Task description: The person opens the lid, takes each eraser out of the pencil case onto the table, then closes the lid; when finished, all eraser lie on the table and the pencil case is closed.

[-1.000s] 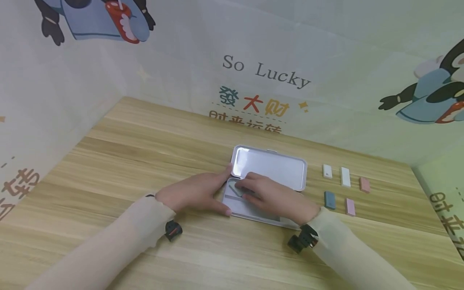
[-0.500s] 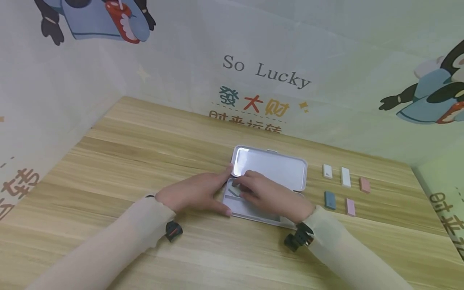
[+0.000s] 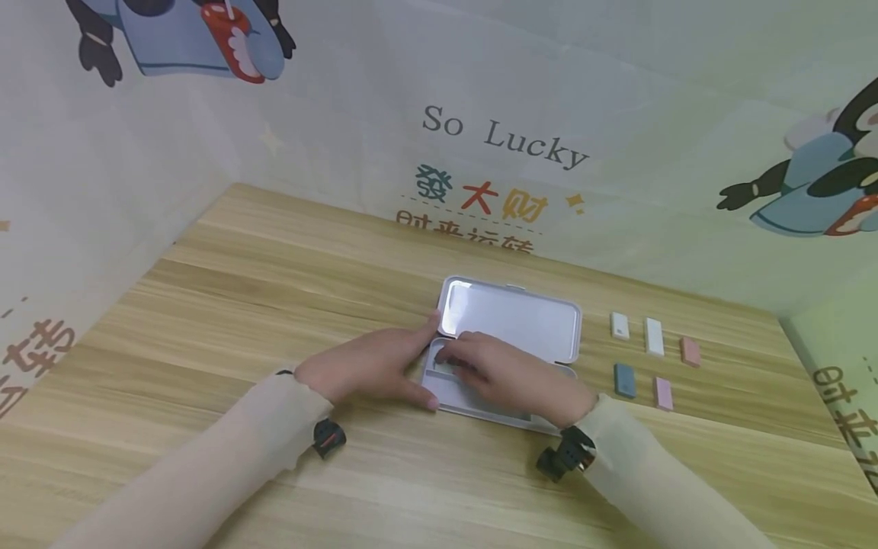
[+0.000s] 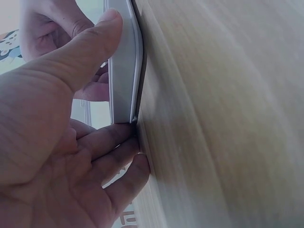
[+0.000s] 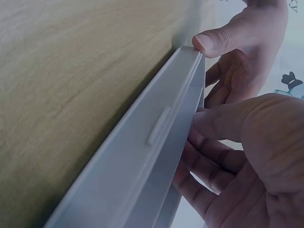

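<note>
A pale, open pencil case (image 3: 449, 390) lies on the table, its lid (image 3: 521, 313) folded back. My left hand (image 3: 373, 362) steadies its left end, thumb on the near corner and forefinger up by the lid's hinge side. In the left wrist view the thumb (image 4: 109, 28) lies along the case's side and other fingers touch its end. My right hand (image 3: 511, 377) reaches into the case with bent fingers, their tips down in the far-left compartment. Its thumb (image 5: 209, 121) is at the inner wall in the right wrist view. I cannot tell whether these fingers hold anything.
Right of the case lie several small blocks like erasers: two white ones (image 3: 620, 325), a dusty pink one (image 3: 690, 351), a blue one (image 3: 624, 380) and a lilac one (image 3: 663, 393). A printed cloth (image 3: 329, 114) hangs behind the wooden table (image 3: 274, 267).
The right fingertips have shifted slightly left and down in the far-left compartment, covering more of the greyish piece seen there before. The left hand and the case have stayed put.
</note>
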Tool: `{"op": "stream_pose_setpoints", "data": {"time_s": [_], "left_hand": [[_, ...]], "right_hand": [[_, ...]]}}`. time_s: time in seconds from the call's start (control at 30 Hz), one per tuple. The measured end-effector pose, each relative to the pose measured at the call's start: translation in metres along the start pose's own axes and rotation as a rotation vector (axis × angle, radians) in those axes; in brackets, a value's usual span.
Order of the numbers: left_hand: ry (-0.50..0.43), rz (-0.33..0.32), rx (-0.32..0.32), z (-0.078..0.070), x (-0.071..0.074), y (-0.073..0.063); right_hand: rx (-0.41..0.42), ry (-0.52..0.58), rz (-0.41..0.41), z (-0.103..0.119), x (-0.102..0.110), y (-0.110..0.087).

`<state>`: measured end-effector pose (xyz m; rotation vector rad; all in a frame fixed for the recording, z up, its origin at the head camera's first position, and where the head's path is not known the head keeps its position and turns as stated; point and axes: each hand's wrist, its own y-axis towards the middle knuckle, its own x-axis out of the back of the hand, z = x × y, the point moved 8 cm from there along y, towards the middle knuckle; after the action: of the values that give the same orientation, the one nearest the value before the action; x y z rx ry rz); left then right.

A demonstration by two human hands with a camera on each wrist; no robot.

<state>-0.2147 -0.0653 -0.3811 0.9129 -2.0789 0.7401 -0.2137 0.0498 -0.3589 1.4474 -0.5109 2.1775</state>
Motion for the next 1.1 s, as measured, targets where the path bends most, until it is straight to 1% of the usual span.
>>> {"op": "stream_pose_setpoints", "data": {"time_s": [0.17, 0.47, 0.67, 0.87, 1.0, 1.1], "left_hand": [[0.001, 0.003, 0.004, 0.0005, -0.0006, 0.0008], [0.003, 0.006, 0.015, 0.0, -0.0004, 0.0005], [0.015, 0.006, 0.005, -0.0013, 0.0002, -0.0003], [0.011, 0.002, -0.008, -0.0011, 0.0, 0.0002], [0.002, 0.004, -0.005, -0.0005, -0.0005, 0.0005], [-0.001, 0.006, -0.003, -0.0003, -0.0006, 0.0003]], "right_hand": [[0.008, -0.01, -0.012, 0.0003, 0.0006, -0.0009], [0.003, 0.008, -0.029, 0.0007, 0.0023, -0.0033], [0.01, 0.03, 0.0, 0.0014, 0.0019, -0.0039], [-0.011, 0.02, 0.041, -0.0016, -0.001, -0.0051], [-0.017, 0.018, 0.045, -0.0026, -0.0021, -0.0066], [-0.005, 0.005, 0.027, -0.002, -0.0016, -0.0085]]}}
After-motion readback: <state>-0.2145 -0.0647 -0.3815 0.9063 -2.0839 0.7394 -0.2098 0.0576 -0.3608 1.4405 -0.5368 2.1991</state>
